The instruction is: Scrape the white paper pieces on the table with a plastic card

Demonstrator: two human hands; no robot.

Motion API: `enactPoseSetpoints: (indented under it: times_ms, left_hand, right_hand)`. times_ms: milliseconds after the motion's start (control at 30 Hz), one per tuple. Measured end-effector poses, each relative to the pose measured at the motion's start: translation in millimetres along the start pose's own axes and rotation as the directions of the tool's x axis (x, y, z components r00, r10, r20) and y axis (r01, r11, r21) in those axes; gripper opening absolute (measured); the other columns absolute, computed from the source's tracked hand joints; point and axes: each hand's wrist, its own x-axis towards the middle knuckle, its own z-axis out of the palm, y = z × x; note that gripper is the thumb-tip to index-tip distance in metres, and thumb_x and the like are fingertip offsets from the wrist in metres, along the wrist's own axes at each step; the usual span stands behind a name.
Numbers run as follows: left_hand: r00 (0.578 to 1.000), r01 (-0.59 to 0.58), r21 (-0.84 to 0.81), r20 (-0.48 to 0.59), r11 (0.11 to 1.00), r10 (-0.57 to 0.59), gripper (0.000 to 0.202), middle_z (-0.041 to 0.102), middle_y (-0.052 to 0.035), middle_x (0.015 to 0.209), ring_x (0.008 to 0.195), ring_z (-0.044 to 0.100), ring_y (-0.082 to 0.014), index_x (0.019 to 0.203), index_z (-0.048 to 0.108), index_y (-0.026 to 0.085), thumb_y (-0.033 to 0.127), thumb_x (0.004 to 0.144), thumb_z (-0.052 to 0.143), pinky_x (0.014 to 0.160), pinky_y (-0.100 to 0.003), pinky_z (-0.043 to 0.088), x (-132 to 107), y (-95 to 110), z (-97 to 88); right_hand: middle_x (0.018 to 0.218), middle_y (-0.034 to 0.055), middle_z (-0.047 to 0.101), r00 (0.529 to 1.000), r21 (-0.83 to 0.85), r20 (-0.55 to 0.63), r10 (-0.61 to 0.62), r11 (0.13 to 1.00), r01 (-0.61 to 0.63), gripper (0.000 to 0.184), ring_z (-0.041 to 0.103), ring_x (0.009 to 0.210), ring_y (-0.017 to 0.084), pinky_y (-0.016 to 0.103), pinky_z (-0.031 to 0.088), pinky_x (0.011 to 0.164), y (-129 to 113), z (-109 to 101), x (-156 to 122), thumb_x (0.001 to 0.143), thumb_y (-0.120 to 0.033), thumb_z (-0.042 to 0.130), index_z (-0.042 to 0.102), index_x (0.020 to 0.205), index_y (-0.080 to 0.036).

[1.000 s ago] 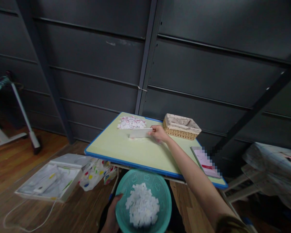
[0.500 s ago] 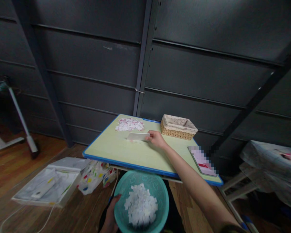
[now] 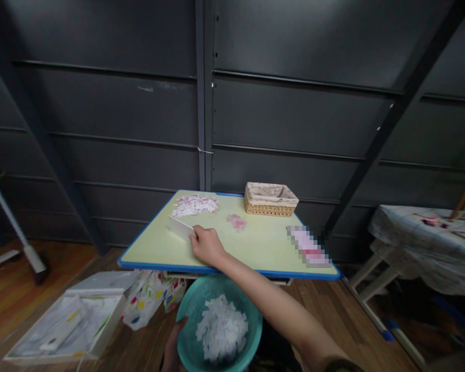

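My right hand (image 3: 207,245) grips one end of a flat white rectangular board (image 3: 180,227), which stands on its long edge over the left part of the pale yellow table (image 3: 213,250). My left hand (image 3: 173,343) is wrapped round the left rim of a teal plastic basket (image 3: 184,307) below the table's front edge. White paper scraps (image 3: 221,328) are heaped inside that basket. Beyond the board, at the table's back left, lies a spread of white and pink paper scraps (image 3: 196,204). A small pinkish patch (image 3: 237,222) shows near the table's middle; what it is, I cannot tell.
A cloth-lined wicker basket (image 3: 271,200) sits at the table's back right, with a blurred-out pink flat device (image 3: 309,247) in front of it. On the floor at left are an open white box (image 3: 65,325) and a dotted plastic bag (image 3: 151,294). A cloth-covered table (image 3: 418,243) stands at right.
My right hand has brought the white board leftward and nearer to me, turning it at an angle. The pinkish patch now shows uncovered. My left hand still holds the teal basket; the view has shifted right.
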Motion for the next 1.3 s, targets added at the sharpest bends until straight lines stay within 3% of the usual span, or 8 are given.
enactPoseSetpoints:
  times_ms: [200, 367, 533, 733, 967, 1200, 1300]
  left_hand:
    - [1.0, -0.013, -0.027, -0.006, 1.0, 0.013, 0.048, 0.079, -0.0098, 0.083, 0.093, 0.07, -0.0361, 0.111, 0.061, 0.012, 0.018, 0.064, 0.07, 0.083, -0.048, 0.054, 8.8, -0.9, -4.1]
    - [0.999, -0.009, -0.055, 0.037, 0.998, 0.011, 0.042, 0.079, -0.01, 0.082, 0.099, 0.067, -0.0374, 0.1, 0.065, 0.014, 0.018, 0.059, 0.073, 0.085, -0.047, 0.054, 4.3, 0.0, -1.1]
    - [0.999, -0.023, -0.024, 0.037, 0.999, 0.023, 0.056, 0.079, -0.0096, 0.084, 0.096, 0.068, -0.0381, 0.114, 0.063, 0.013, 0.025, 0.06, 0.073, 0.085, -0.05, 0.053, -6.8, 1.9, 4.6]
    - [1.0, 0.012, -0.012, 0.013, 1.0, -0.012, 0.062, 0.079, -0.0122, 0.082, 0.088, 0.07, -0.0383, 0.123, 0.058, 0.011, 0.027, 0.064, 0.071, 0.084, -0.051, 0.053, -2.8, 0.7, 2.3]
    - [0.998, 0.038, -0.031, 0.058, 0.999, -0.036, 0.064, 0.079, -0.0122, 0.078, 0.085, 0.071, -0.0384, 0.126, 0.055, 0.01, 0.028, 0.066, 0.071, 0.083, -0.051, 0.053, 1.4, -0.7, -2.4]
    - [0.999, -0.006, -0.024, 0.046, 1.0, 0.008, 0.059, 0.079, -0.0119, 0.083, 0.083, 0.072, -0.0368, 0.12, 0.058, 0.011, 0.024, 0.064, 0.071, 0.081, -0.049, 0.054, 0.5, -0.5, -2.1]
    - [0.998, -0.025, -0.026, 0.05, 0.999, 0.026, 0.059, 0.079, -0.0107, 0.082, 0.083, 0.072, -0.0367, 0.12, 0.058, 0.012, 0.022, 0.063, 0.072, 0.082, -0.049, 0.054, 0.6, -1.1, -3.2]
  right_hand:
    - [0.076, 0.0089, 0.068, 0.972, -0.001, -0.112, 0.205, 0.979, -0.206, 0.015, 0.057, 0.066, 0.018, 0.026, 0.029, 0.058, 47.7, -20.8, -3.6, 0.085, -0.019, 0.047, 0.062, 0.085, -0.016]
    - [0.079, 0.009, 0.067, 0.934, -0.001, -0.218, 0.284, 0.957, -0.292, 0.012, 0.056, 0.069, 0.017, 0.025, 0.029, 0.061, 84.5, -40.2, -12.1, 0.082, -0.015, 0.05, 0.062, 0.08, -0.016]
    - [0.071, 0.0072, 0.066, 0.895, -0.018, -0.275, 0.353, 0.928, -0.372, 0.013, 0.053, 0.062, 0.016, 0.026, 0.027, 0.058, 103.1, -51.1, -20.7, 0.081, -0.017, 0.051, 0.063, 0.077, -0.016]
    - [0.074, 0.0081, 0.068, 0.851, -0.032, -0.371, 0.371, 0.911, -0.411, 0.02, 0.056, 0.065, 0.017, 0.025, 0.029, 0.058, 130.5, -75.3, -21.7, 0.084, -0.022, 0.048, 0.067, 0.081, -0.015]
    - [0.081, 0.0114, 0.07, 0.879, -0.111, -0.305, 0.367, 0.903, -0.416, 0.02, 0.059, 0.071, 0.019, 0.026, 0.03, 0.062, 159.7, -84.4, -17.1, 0.081, -0.013, 0.049, 0.068, 0.079, -0.014]
    - [0.074, 0.0092, 0.069, 0.915, -0.059, -0.259, 0.308, 0.941, -0.333, 0.017, 0.058, 0.068, 0.019, 0.025, 0.031, 0.06, 155.6, -72.1, -15.3, 0.08, -0.016, 0.051, 0.066, 0.073, -0.015]
    - [0.071, 0.0079, 0.068, 0.908, 0.006, -0.289, 0.302, 0.949, -0.314, 0.019, 0.057, 0.066, 0.018, 0.025, 0.032, 0.06, 155.9, -72.4, -16.9, 0.081, -0.021, 0.051, 0.066, 0.071, -0.015]
